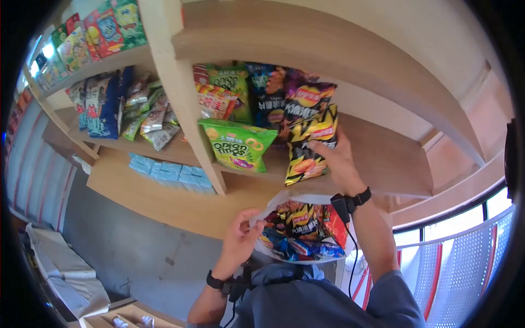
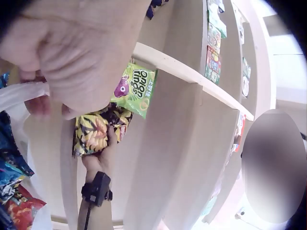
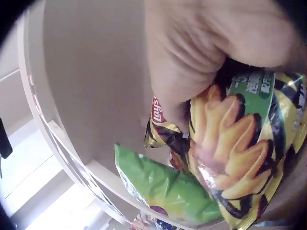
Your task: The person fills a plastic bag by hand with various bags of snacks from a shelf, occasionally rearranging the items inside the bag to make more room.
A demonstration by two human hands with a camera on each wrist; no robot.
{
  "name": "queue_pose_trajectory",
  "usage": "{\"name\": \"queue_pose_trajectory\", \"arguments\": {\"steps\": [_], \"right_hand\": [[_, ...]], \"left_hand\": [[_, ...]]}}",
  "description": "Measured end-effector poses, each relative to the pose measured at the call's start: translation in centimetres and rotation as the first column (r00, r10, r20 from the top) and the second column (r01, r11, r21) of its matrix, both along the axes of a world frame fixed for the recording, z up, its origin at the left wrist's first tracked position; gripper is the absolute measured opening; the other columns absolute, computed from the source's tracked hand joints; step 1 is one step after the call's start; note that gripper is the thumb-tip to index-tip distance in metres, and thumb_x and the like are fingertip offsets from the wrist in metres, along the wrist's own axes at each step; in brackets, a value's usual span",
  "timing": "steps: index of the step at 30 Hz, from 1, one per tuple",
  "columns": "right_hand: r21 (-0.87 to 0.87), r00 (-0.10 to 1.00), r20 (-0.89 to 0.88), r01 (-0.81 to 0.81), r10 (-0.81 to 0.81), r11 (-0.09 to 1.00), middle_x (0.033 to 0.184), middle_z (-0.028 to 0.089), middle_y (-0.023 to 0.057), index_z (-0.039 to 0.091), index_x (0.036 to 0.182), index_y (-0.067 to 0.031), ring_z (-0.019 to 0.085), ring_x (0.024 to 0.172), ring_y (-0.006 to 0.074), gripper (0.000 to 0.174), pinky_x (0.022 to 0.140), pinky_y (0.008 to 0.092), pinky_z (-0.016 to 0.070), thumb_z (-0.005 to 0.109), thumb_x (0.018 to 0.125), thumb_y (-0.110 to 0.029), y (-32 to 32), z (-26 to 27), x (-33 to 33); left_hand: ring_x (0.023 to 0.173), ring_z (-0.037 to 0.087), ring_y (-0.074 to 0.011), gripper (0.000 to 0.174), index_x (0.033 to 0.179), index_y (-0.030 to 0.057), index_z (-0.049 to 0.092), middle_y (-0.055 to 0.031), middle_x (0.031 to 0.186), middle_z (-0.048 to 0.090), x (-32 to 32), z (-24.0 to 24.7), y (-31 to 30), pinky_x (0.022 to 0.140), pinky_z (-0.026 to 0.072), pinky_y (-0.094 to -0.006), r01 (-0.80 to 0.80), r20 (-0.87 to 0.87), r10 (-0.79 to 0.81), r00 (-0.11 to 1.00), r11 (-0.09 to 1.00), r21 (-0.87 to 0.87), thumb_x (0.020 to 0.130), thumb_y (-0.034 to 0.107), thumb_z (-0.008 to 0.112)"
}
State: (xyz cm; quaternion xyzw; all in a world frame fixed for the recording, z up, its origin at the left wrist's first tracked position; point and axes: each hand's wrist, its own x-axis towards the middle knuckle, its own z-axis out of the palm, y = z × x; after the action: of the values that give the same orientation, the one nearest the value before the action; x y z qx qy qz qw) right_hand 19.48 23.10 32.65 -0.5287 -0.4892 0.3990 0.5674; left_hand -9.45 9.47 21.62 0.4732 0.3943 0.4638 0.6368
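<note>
Along the front edge of the shelf point(image 1: 377, 158), to the right of the post point(image 1: 191, 115), the right hand point(image 1: 340, 161) grips a black-and-yellow packet point(image 1: 311, 158) by its right side, thumb over the printed front. The packet is more upright than flat, its long axis slanting from upper right to lower left; whether its lower end touches the board, I cannot tell. Lower down and nearer the body, a white bag point(image 1: 276, 201) gapes open beneath the packet, close to the right forearm. The left hand point(image 1: 239, 238) pinches the left side of its rim, the thin white edge passing between the fingers. So the right hand is the one at the packet, while the left is well apart from it. Just left of the gripped packet, a green onion ring packet point(image 1: 238, 146) leans at the shelf's front edge; a second green packet point(image 1: 232, 85) and a red-and-yellow packet point(image 1: 216, 103) show behind. Behind the gripped one is a purple packet point(image 1: 309, 95). Counted: one gripped packet, two green, one red-and-yellow, one white bag; the dark packets behind and the packets inside the bag overlap too much to number.
</note>
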Motion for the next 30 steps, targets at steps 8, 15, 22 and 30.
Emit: {"name": "queue_pose_trajectory", "arguments": {"steps": [8,15,22,30], "right_hand": [[0.021,0.969,0.189,0.155,-0.156,0.988,0.122,0.074,0.0087,0.058,0.140,-0.0001,0.074,0.105,0.0182,0.066,0.093,0.0368,0.0615,0.091,0.083,-0.012,-12.9,0.0,9.9],[-0.120,0.563,0.784,-0.276,0.262,0.954,0.131,0.071,0.0150,0.067,0.141,-0.0107,0.066,0.121,0.0334,0.073,0.106,0.0459,0.0517,0.085,0.073,-0.032,-18.1,-0.2,8.7],[-0.300,0.397,0.782,-0.437,0.481,0.848,0.103,0.072,0.0161,0.069,0.128,-0.0058,0.069,0.102,0.0363,0.056,0.093,0.0465,0.0563,0.076,0.079,-0.031,-17.0,-3.0,7.8],[-0.663,0.308,0.511,-0.452,0.803,0.596,0.099,0.072,0.0276,0.064,0.126,0.0009,0.069,0.095,0.0482,0.060,0.083,0.0537,0.0553,0.076,0.084,-0.041,-13.8,-7.0,5.7]], "left_hand": [[0.100,0.073,-0.0222,0.038,0.141,0.0033,0.052,-0.0120,0.131,0.065,-1.1,2.3,3.8,0.081,0.0564,-0.0335,-0.156,0.062,0.161,0.985,0.985,-0.079,0.108,0.009,0.067],[0.096,0.072,-0.0254,0.034,0.142,0.0088,0.059,-0.0064,0.136,0.064,0.0,2.7,6.6,0.081,0.0564,-0.0371,-0.147,-0.031,0.144,0.989,0.976,-0.161,0.110,0.018,0.064],[0.098,0.071,-0.0257,0.061,0.154,0.0089,0.044,-0.0128,0.135,0.063,-0.6,4.0,7.5,0.081,0.0589,-0.0373,-0.006,-0.108,0.005,0.994,1.000,-0.015,0.101,0.012,0.074],[0.105,0.069,-0.0239,0.077,0.165,0.0090,0.027,-0.0137,0.135,0.058,3.1,6.5,7.3,0.077,0.0586,-0.0352,-0.050,-0.131,0.053,0.990,0.998,0.024,0.100,0.005,0.068]]}}
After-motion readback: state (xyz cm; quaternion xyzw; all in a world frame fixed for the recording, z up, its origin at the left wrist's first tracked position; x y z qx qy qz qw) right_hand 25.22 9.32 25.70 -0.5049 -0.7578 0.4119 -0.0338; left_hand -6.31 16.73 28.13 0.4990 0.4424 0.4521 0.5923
